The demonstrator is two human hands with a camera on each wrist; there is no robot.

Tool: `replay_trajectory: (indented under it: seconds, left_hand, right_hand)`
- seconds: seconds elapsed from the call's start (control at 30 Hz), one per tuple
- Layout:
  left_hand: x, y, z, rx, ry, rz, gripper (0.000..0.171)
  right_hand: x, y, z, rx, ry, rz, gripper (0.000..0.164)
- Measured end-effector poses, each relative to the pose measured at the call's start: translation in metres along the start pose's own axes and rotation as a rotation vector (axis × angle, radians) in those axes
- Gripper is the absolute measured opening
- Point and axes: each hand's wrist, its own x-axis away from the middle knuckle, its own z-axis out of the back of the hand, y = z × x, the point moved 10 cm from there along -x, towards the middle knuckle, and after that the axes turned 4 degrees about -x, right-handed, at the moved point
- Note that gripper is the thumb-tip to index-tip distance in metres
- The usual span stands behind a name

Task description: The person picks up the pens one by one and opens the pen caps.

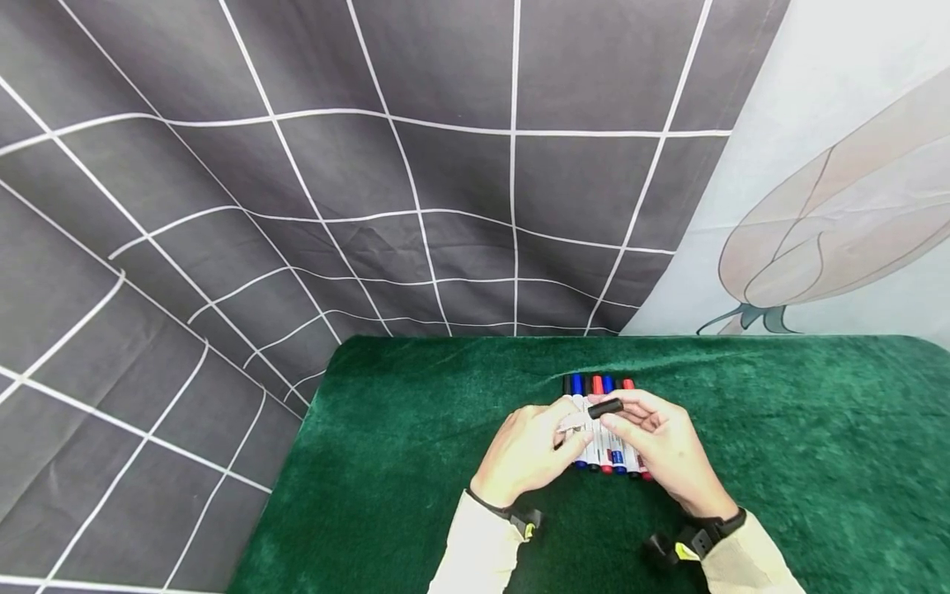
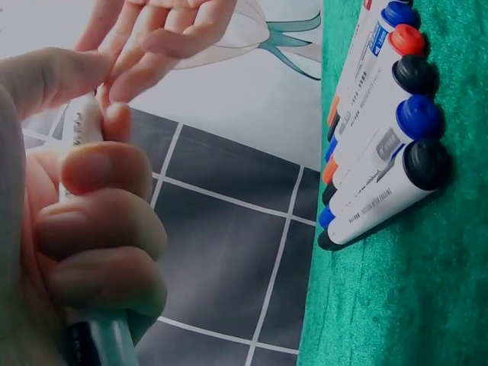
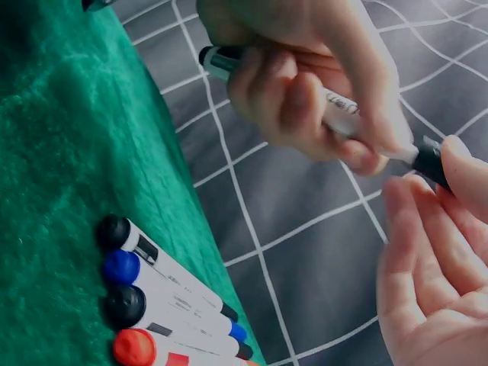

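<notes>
My left hand (image 1: 525, 450) grips a whiteboard marker (image 3: 341, 113) by its white barrel, fingers curled round it. The marker's black end plug (image 3: 204, 56) sticks out past the little-finger side. Its black cap (image 1: 605, 407) is pinched between the thumb and fingers of my right hand (image 1: 674, 445). A short pale stretch shows between barrel and cap in the right wrist view; whether the cap is fully off, I cannot tell. Below both hands, a row of markers (image 2: 381, 183) with black, blue and red ends lies side by side, partly hidden by the hands in the head view.
A green plush cloth (image 1: 401, 445) covers the table. Behind it hangs a dark grey curtain (image 1: 460, 181) with white grid lines, beside a pale sheet (image 1: 839, 206) with a flower print. Each wrist wears a black strap (image 1: 718, 528) with a small device.
</notes>
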Motion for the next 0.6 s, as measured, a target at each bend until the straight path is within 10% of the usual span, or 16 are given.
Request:
replay_trajectory:
  seconds: [0.33, 0.6]
  left_hand:
    - [0.005, -0.025, 0.013, -0.067, 0.129, 0.204, 0.018]
    - [0.010, -0.040, 0.028, -0.161, 0.309, 0.336, 0.018]
  right_hand:
    - [-0.001, -0.014, 0.033, 0.162, 0.225, 0.093, 0.030]
    - [-0.002, -0.009, 0.051, 0.589, 0.268, 0.055, 0.034]
